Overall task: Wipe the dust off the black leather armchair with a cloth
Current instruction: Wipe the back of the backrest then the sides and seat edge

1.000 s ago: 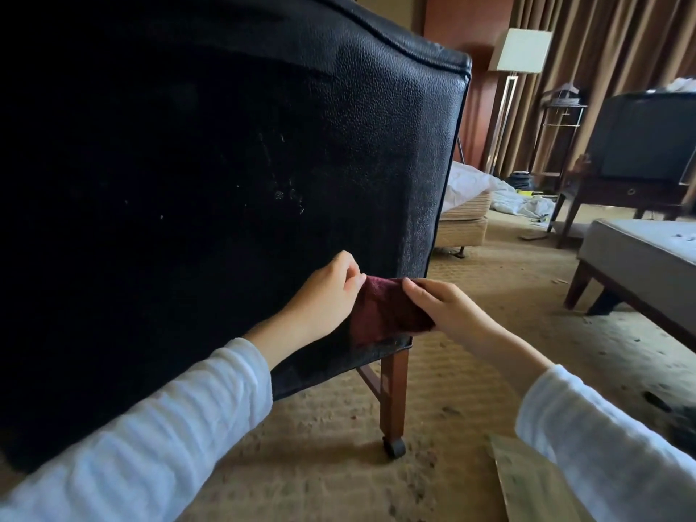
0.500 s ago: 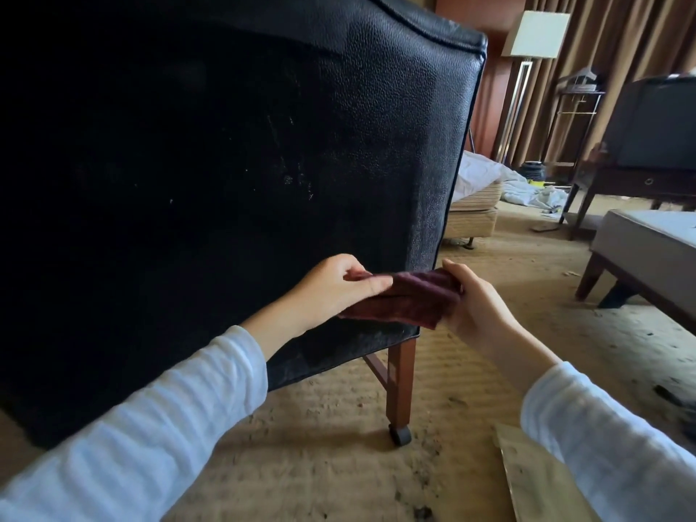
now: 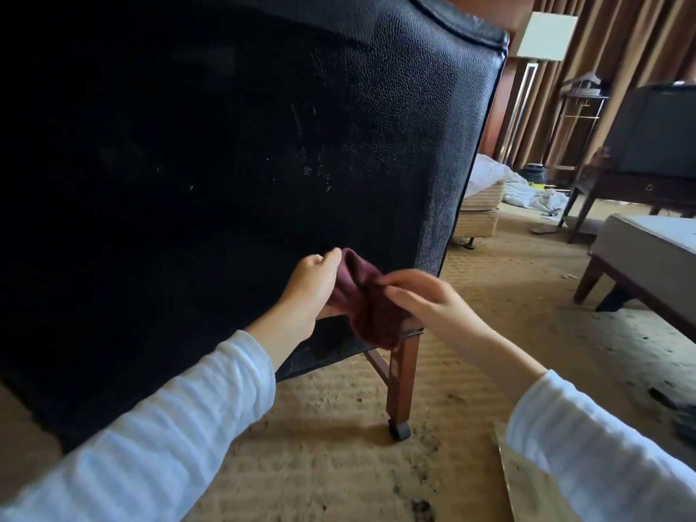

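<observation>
The back of the black leather armchair (image 3: pixel 263 145) fills the left and middle of the view, with pale dust specks near its centre. A dark red cloth (image 3: pixel 367 299) hangs bunched in front of the chair's lower right corner. My left hand (image 3: pixel 314 282) grips the cloth's left edge, with the fingers curled round it. My right hand (image 3: pixel 422 295) pinches the cloth's right side, and its image is slightly blurred. A wooden chair leg (image 3: pixel 401 389) on a castor stands just below the cloth.
Dirty beige carpet (image 3: pixel 339 465) spreads below. A grey upholstered bench (image 3: pixel 647 250) stands at the right, a second dark armchair (image 3: pixel 655 133) behind it. A floor lamp (image 3: pixel 546 35), curtains and crumpled white bedding (image 3: pixel 527 190) are at the back. Cardboard (image 3: pixel 527 487) lies at the lower right.
The cloth has gone from being stretched flat between both hands to bunched and hanging. My hands have drawn closer together, and my right hand has turned over the cloth.
</observation>
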Demonstrator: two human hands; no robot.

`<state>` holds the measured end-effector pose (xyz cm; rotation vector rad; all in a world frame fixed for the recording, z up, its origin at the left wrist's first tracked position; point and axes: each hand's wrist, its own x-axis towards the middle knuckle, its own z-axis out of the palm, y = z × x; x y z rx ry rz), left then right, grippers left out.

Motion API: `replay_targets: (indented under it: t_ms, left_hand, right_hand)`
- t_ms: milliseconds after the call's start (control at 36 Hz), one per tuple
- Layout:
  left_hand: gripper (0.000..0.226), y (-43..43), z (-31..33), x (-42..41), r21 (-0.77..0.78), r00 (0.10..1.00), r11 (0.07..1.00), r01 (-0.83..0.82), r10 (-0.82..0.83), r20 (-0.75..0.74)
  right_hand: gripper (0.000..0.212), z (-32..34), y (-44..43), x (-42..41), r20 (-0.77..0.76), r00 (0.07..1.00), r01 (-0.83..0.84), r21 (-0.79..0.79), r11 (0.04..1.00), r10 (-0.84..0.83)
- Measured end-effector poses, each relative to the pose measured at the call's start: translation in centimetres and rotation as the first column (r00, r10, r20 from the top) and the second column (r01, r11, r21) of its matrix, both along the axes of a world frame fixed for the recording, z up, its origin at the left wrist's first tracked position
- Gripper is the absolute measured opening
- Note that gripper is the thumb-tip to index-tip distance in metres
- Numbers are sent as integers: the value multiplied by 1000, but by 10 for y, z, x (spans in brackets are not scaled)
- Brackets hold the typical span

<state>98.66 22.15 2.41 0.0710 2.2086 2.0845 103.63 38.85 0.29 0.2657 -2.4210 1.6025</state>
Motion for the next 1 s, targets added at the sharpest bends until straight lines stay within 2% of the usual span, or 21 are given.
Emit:
replay_targets:
  t_ms: [56,83,139,194,222,250,306,333,361,389,444,500,611,806,1000]
  left_hand:
    - [65,4,0,4,-32,996,996,78,-77,38]
    - [64,5,0,7,-55,994,993,104,-103,22]
    - [34,7,-3,8,-96,995,993,73,-79,-64]
    - [11,6,-7,4,-94,990,995,-25,11,-142]
    - [10,4,-8,2,-87,985,994,-70,55,-163]
    - [12,3,-9,0,-81,979,991,-107,91,-181]
    - [14,1,-10,-2,-71,970,988,-137,119,-213]
    - [16,-1,-11,-1,-61,966,988,-143,126,-226]
    - [19,-2,-12,-1,-51,964,988,-143,127,-234]
    - [20,-4,-14,-1,-41,964,989,-139,125,-236]
    - [21,-9,-18,-2,-28,966,991,-132,122,-229]
    - [18,-15,-19,-4,-39,961,989,-139,125,-247]
    - [20,-31,-17,-9,-9,939,983,-185,174,-297]
    - [17,-36,-18,-15,153,953,965,-215,241,-184]
    - [15,-33,-18,-19,208,935,941,-266,304,-180]
  right_hand:
    - [22,3,-11,5,102,972,-220,83,972,211]
    - [26,4,-14,6,149,956,-270,93,958,255]
    - [30,4,-14,4,163,956,-248,16,969,242]
    - [27,8,-9,-7,102,992,-58,-200,978,80]
    - [25,9,-1,-15,69,995,93,-288,953,-77]
    - [22,8,12,-27,30,965,255,-321,912,-259]
    - [11,5,40,-53,-65,821,526,-302,795,-568]
    - [4,4,54,-66,-64,763,596,-313,739,-643]
    - [11,3,67,-76,-40,735,635,-312,707,-677]
    - [29,5,76,-85,2,731,650,-306,696,-682]
    - [61,10,89,-101,139,795,594,-373,713,-590]
    - [74,15,94,-115,220,878,477,-456,752,-424]
    - [97,24,91,-135,197,935,355,-530,770,-295]
    - [88,39,97,-147,151,964,266,-528,806,-219]
    - [94,44,117,-168,151,988,116,-673,730,-18]
